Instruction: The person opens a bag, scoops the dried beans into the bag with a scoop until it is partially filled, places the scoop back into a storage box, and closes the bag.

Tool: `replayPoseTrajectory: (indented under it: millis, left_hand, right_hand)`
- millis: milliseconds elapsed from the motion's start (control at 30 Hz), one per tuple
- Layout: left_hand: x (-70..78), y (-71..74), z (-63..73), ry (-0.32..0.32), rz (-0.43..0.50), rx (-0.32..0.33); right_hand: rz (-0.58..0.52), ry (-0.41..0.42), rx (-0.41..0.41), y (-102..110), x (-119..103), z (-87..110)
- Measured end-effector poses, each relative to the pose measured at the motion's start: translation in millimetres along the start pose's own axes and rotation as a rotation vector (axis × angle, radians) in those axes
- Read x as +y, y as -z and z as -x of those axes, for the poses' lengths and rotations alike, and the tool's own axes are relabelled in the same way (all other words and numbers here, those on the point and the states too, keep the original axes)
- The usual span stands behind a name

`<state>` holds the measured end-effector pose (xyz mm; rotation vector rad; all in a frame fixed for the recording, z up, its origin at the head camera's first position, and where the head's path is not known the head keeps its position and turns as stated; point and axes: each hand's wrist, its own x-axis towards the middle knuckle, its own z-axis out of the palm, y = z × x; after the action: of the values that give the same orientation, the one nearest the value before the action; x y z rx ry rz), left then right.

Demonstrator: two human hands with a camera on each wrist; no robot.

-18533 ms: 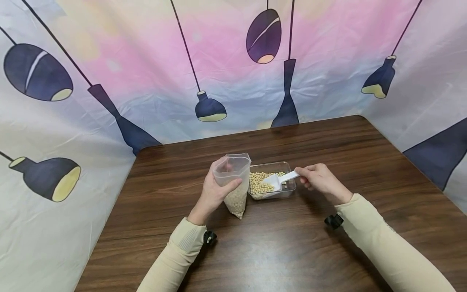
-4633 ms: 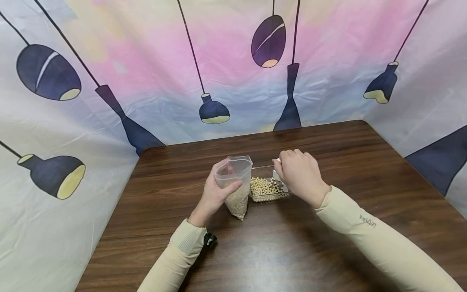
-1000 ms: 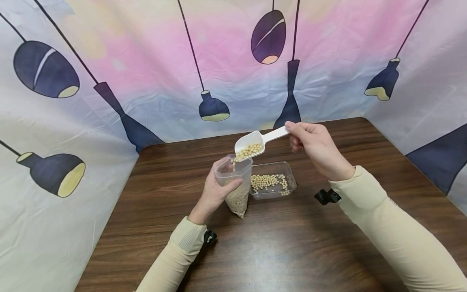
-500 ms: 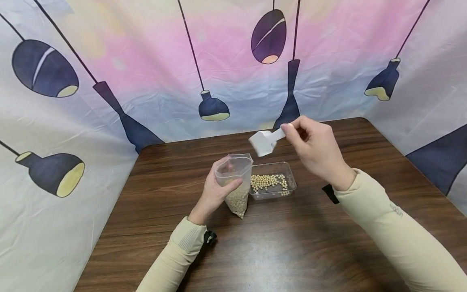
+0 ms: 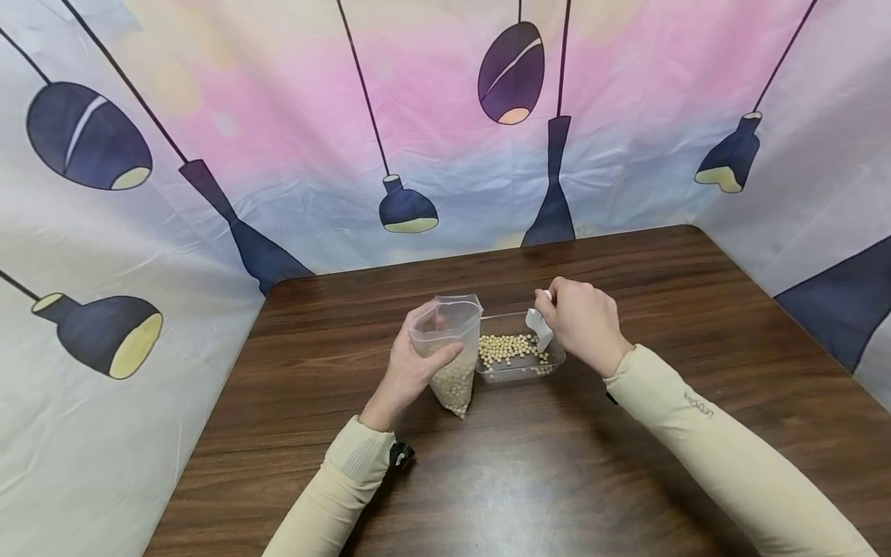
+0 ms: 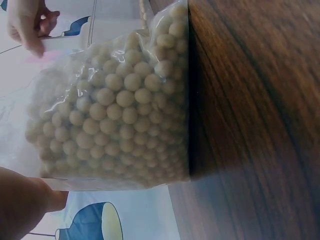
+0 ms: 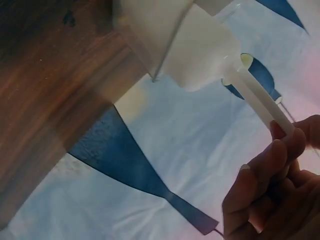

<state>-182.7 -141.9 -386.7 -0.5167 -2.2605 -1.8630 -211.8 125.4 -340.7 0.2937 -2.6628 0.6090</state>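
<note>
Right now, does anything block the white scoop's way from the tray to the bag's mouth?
Only the tray's rim beside the bag seems to need clearing; nothing else visible stands between the scoop and that mouth.

The tabletop (image 5: pixel 313 340), dark and wood-grained with rounded far corners, is enclosed at the back and both sides by a wrinkled fabric backdrop (image 5: pixel 292 116). The cloth is washed in pink, pale blue and cream, and printed with navy pendant lamps (image 5: pixel 409 207) on thin dark cords (image 5: pixel 363 85). A soft glare (image 5: pixel 508 480) is reflected from the near surface.
</note>
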Motion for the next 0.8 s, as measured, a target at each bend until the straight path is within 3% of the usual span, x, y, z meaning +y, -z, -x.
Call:
replayPoseTrajectory:
  millis: [133,333,467,567,667,800]
  left_hand:
    - [0.2,-0.1,-0.9,0.009,0.011,-0.001]
    - [5.4,0.3,-1.2,0.037,0.011,-0.008]
    - [22.3,-0.4,1.8,0.040,0.001,-0.013]
    - [33.2,-1.2,4.1,0.035,-0.005,-0.011]
    - [34.4,-1.8,4.5,0.032,0.003,-0.012]
    - [33.9,-2.3,4.5,0.027,0.012,-0.014]
  right_hand:
    - [-0.055,-0.113,-0.041,1.6,7.8,-7.3]
    - [-0.223,-0.294,-0.148,0.2,21.8,-10.2]
    - [-0.324,-0.320,-0.158,-11.6,27.1,-4.9]
    - [-0.378,-0.304,-0.120,-22.5,28.0,0.6]
    - [-0.430,-0.311,-0.093,-31.5,27.7,6.2]
    - [-0.539,-0.359,-0.137,-37.6,27.6,12.2]
